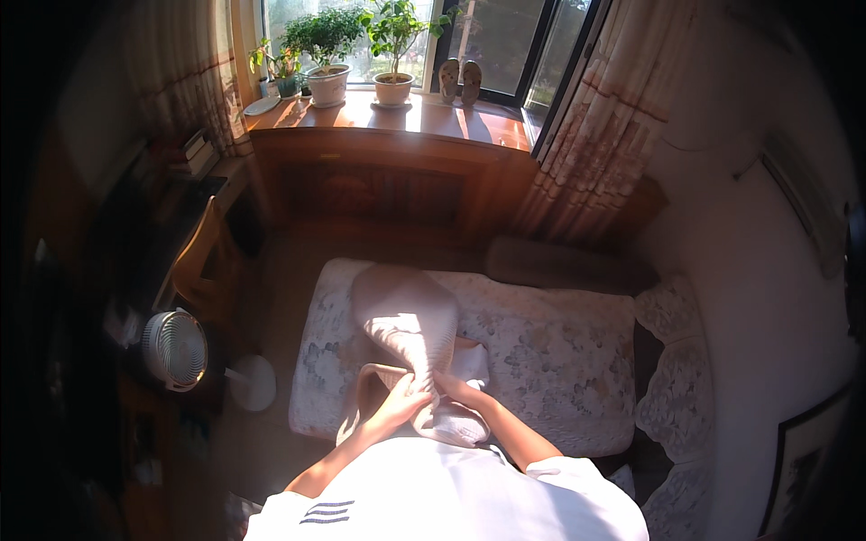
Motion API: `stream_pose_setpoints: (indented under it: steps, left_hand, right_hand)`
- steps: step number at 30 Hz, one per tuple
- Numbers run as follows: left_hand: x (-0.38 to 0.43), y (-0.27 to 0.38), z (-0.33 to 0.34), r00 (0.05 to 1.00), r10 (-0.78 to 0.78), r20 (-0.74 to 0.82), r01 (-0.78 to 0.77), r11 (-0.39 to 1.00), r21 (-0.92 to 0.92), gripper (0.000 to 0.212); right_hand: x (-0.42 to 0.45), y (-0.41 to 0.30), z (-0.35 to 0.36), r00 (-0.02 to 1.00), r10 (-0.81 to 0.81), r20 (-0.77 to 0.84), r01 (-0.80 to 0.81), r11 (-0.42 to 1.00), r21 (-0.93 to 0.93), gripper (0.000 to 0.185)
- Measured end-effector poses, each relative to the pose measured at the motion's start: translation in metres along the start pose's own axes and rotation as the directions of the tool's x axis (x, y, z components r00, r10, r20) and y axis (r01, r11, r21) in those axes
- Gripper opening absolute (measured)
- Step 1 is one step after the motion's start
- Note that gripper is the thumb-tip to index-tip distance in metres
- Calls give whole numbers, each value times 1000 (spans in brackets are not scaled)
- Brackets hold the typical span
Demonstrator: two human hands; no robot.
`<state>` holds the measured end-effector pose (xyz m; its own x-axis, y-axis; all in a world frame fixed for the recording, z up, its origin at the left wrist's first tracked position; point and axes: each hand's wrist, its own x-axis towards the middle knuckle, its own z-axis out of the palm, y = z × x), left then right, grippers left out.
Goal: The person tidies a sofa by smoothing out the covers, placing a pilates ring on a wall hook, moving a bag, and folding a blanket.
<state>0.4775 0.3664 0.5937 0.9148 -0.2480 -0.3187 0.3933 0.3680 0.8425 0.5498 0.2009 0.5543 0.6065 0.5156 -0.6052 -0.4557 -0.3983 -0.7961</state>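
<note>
A beige ribbed cloth (419, 331) is bunched and twisted in front of me, its far end spread wide and rounded. My left hand (407, 397) grips the gathered part, where a loop of its edge bends out to the left. On the other side my right hand (459, 388) holds the same gathered part, with the fingers partly hidden in the folds. Below both hands some cloth hangs towards my white shirt. Under it lies a seat or bed with a pale floral quilted cover (555, 365).
A white fan (176, 348) stands left, by a wooden chair (196, 264). Potted plants (329, 81) and a pair of slippers (460, 81) are on the windowsill (433, 118). A dark bolster-like cushion (561, 262) lies behind the cover. A framed picture (805, 460) hangs right.
</note>
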Motion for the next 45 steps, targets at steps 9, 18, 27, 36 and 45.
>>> stream_pose_setpoints:
  steps: [9,18,27,36,45]
  left_hand:
    - [-31,17,26,980,33,198,-157,741,653,54]
    - [-24,1,6,990,-131,44,128,990,53,65]
    - [-10,5,6,990,-123,67,125,991,-38,43]
    - [-30,67,-59,974,-28,-227,-69,910,-409,19]
    - [-30,101,-55,1000,4,11,2,894,-448,24]
  right_hand:
    - [39,54,-4,939,-158,-305,332,645,688,46]
    - [31,75,-57,976,87,-197,170,251,953,62]
    - [34,90,-32,994,-105,20,-3,156,988,47]
    - [-22,61,-207,757,311,-574,446,394,803,29]
    - [-188,-202,-66,168,-977,-129,175,159,-972,19]
